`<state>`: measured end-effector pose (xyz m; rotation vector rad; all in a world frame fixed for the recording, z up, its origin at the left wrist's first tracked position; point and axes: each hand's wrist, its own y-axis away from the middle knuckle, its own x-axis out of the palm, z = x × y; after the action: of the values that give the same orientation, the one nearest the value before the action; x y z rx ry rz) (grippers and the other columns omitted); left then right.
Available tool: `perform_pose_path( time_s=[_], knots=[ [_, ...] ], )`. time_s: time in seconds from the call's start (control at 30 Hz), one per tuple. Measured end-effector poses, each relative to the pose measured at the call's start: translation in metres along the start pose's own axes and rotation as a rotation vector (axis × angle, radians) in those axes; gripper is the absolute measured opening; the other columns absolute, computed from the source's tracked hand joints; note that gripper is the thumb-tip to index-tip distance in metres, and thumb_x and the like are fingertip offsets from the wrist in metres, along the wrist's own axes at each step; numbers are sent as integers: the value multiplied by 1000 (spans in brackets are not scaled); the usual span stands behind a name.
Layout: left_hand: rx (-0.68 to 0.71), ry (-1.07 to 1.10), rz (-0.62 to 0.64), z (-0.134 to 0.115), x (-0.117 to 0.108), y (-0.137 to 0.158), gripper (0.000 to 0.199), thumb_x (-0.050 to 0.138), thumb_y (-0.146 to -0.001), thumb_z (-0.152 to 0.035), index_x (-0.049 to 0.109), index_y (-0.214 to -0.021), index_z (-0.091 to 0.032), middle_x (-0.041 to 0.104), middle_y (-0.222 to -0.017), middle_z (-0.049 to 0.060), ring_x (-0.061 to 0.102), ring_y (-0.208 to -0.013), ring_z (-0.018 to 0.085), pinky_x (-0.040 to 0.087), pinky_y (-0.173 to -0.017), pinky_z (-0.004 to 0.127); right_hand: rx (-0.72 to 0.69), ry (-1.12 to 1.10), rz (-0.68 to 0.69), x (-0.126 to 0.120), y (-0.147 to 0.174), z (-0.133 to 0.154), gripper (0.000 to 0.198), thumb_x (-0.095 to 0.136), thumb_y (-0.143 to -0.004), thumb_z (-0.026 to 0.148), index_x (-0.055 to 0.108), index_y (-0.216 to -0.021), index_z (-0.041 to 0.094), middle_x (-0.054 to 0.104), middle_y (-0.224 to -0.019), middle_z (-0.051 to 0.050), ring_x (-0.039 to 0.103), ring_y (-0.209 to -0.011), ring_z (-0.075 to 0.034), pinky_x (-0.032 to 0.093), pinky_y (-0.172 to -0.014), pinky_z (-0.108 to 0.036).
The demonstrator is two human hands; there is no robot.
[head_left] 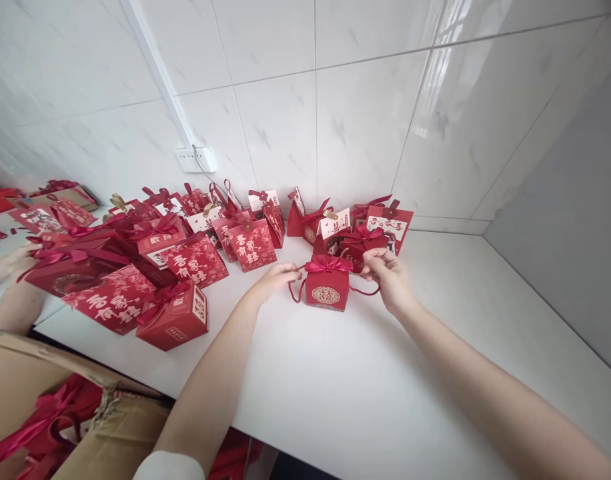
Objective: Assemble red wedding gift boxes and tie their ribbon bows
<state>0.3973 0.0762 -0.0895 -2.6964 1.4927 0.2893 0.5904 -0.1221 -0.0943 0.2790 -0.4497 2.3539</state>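
Note:
A small red gift box (327, 297) with a gold round emblem and a pink-red ribbon bow (328, 264) stands upright on the white table (305, 373). Dark red cord handles come out at both its sides. My left hand (280, 277) pinches the cord at the left side, fingers closed. On the right, my right hand (387, 275) has its fingers closed near the box's top corner, by the right cord (368, 291); its fingertips partly hide what they grip. Right behind stand more red boxes and a white-topped gift box (335, 227).
Many red gift boxes and bags (190, 260) crowd the table's left and back. A cardboard carton (120, 427) holding red boxes stands at lower left. Another person's arm (18, 293) reaches in at far left. A power strip (195, 160) is on the tiled wall.

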Motion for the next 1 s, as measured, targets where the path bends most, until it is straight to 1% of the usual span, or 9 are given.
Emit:
perform_pose_path(
  time_s=[0.13, 0.17, 0.23, 0.3, 0.4, 0.6, 0.8, 0.9, 1.0],
  knots=[
    [-3, 581, -176, -15, -16, 3, 22, 64, -71, -32, 50, -63, -19, 53, -61, -2, 64, -76, 17, 49, -80, 30, 203, -324, -56, -8, -12, 30, 21, 76, -73, 29, 57, -78, 21, 48, -60, 7, 40, -45, -6, 49, -51, -22],
    [-15, 677, -207, -18, -20, 4, 22, 63, -72, -31, 48, -62, -19, 51, -58, -2, 63, -74, 16, 50, -79, 29, 255, -386, -77, -11, -14, 35, 18, 74, -73, 26, 57, -77, 20, 47, -60, 7, 40, -45, -6, 51, -52, -22],
    [-42, 787, -276, -21, -26, 5, 21, 62, -74, -28, 47, -62, -19, 51, -57, -2, 62, -70, 14, 50, -77, 28, 339, -473, -134, -16, -18, 44, 11, 68, -77, 23, 57, -77, 19, 48, -61, 5, 41, -46, -6, 54, -53, -21],
    [-62, 854, -346, -21, -28, 5, 18, 62, -75, -26, 49, -64, -19, 53, -58, -2, 63, -70, 13, 51, -77, 27, 368, -516, -195, -21, -21, 49, 6, 60, -82, 21, 57, -77, 18, 48, -61, 4, 42, -46, -6, 54, -52, -22],
    [-67, 917, -420, -20, -28, 5, 14, 62, -78, -22, 53, -67, -18, 56, -61, -2, 65, -72, 12, 52, -77, 24, 353, -536, -222, -27, -23, 52, 9, 53, -84, 19, 55, -76, 19, 46, -61, 3, 41, -45, -7, 55, -52, -23],
    [-63, 950, -472, -24, -29, 7, 14, 60, -81, -16, 54, -68, -16, 56, -59, -2, 67, -70, 11, 54, -70, 22, 363, -551, -212, -32, -24, 52, 11, 47, -83, 17, 52, -73, 19, 38, -58, 5, 32, -43, -6, 48, -45, -21],
    [-86, 949, -534, -26, -27, 7, 17, 58, -83, -17, 53, -67, -16, 55, -57, -2, 68, -66, 11, 55, -66, 21, 350, -528, -201, -37, -25, 52, 14, 46, -82, 16, 52, -70, 19, 40, -60, 3, 34, -45, -7, 49, -48, -22],
    [-101, 944, -537, -29, -26, 9, 17, 55, -85, -15, 52, -68, -15, 55, -58, -3, 67, -64, 10, 55, -65, 21, 330, -497, -201, -38, -25, 59, 16, 46, -81, 14, 55, -69, 18, 41, -59, 3, 34, -45, -7, 50, -50, -22],
    [-110, 939, -494, -39, -27, 16, 16, 54, -86, -14, 54, -70, -14, 56, -59, -2, 67, -64, 11, 56, -63, 22, 349, -418, -155, -42, -25, 70, 15, 49, -81, 14, 58, -70, 17, 45, -60, 2, 38, -46, -6, 54, -56, -22]
  ],
)
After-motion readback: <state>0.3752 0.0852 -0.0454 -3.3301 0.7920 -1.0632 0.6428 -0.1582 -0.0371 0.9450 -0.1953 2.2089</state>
